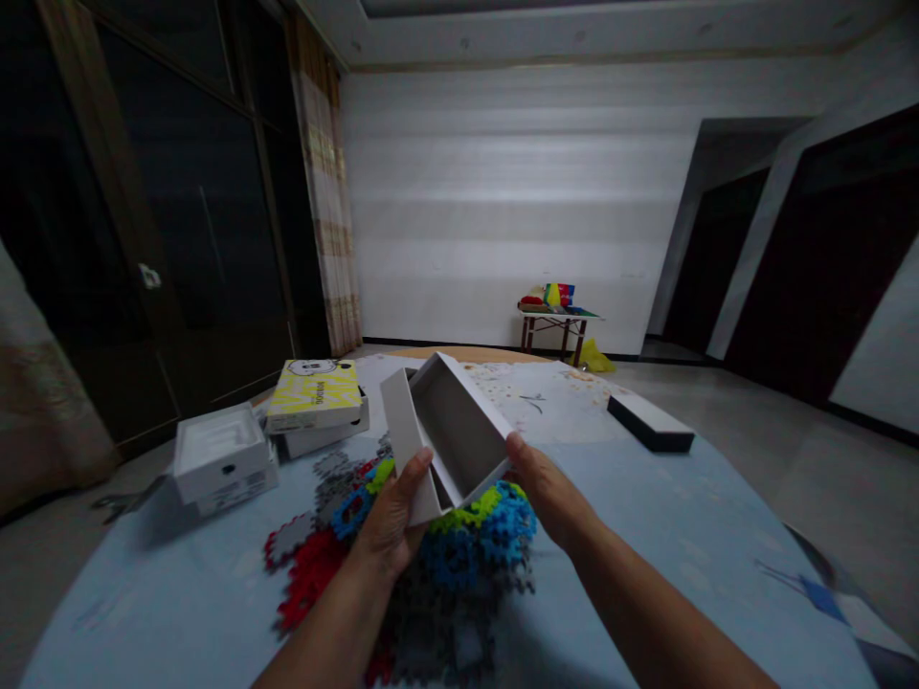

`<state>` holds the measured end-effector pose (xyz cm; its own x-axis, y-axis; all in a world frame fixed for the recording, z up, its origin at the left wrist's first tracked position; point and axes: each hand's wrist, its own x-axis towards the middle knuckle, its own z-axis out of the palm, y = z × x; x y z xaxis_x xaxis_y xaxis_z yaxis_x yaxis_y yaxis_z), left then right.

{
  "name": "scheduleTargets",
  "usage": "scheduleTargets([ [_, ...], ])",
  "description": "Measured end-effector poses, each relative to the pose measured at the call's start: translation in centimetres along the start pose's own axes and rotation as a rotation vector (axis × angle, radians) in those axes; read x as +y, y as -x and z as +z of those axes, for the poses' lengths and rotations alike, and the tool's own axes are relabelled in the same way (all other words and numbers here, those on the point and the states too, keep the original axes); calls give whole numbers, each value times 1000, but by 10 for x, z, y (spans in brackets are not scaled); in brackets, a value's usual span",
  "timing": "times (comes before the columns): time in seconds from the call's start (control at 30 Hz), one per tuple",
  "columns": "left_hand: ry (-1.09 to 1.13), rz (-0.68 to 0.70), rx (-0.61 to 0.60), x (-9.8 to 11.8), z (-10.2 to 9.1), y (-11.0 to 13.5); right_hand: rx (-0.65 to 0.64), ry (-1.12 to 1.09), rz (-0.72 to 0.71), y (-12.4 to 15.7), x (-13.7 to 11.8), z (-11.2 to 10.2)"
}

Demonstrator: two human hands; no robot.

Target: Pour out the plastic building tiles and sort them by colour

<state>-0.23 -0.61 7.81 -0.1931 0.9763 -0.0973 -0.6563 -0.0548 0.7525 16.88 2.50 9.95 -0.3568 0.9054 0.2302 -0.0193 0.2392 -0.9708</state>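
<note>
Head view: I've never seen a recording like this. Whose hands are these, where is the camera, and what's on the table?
There is no machine here: a person wears a camera on the head, looking forward and down, so both arms reach in from the bottom. The left hand and right hand hold a white open box, tilted, above a pile of colourful toothed pieces. On the blue-covered table also lie a yellow-lidded box, a small white box at left and a flat dark box at right.
</note>
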Motion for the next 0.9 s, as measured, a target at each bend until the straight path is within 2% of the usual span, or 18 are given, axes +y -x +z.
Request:
scheduleTargets([
  [0.13, -20, -12, -7, 6, 2, 1, 14, -53, -83, -7, -5, 6],
  [0.27, -4, -13, -83, 13, 5, 3, -6, -101, -141, -12, -12, 10],
  [0.43, 53, 50, -81, 19, 2, -1, -81, 189, -153, -17, -22, 7],
  [0.6, 24, 67, -26, 20, -4, -7, -64, 423, -138, -28, -19, 5],
  [0.77, 29, 63, -26, 22, -7, -10, 24, 539, -247, -36, -16, 10],
  [0.9, 52, 100, -13, 26, -8, -10, 25, 503, -301, -39, -16, 15],
])
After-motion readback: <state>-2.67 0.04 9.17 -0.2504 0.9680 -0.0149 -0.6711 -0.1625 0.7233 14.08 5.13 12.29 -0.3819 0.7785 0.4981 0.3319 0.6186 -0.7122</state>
